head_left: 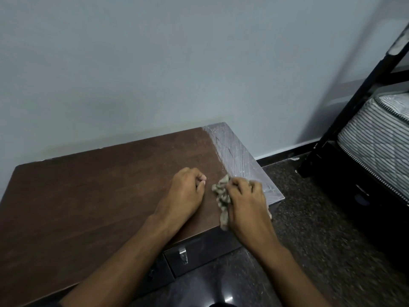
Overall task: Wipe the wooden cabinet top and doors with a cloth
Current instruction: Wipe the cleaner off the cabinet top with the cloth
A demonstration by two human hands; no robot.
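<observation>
The cabinet top [99, 191] is dark reddish-brown wood with faint grain, except a strip at its right end [239, 156] that is pale grey-white, streaked with fine scratch-like lines. The cloth [222, 196] is a mottled grey-beige. The cabinet front [199, 251] is dark grey-black with a shiny silver handle [183, 254]. The wall [177, 63] is plain pale blue-grey, with a black skirting [278, 157] along its foot. The floor [309, 218] is dark brown-grey and speckled. The bed frame [345, 111] is black; the mattress [380, 138] is white with thin dark grey stripes and a quilted diamond pattern.
</observation>
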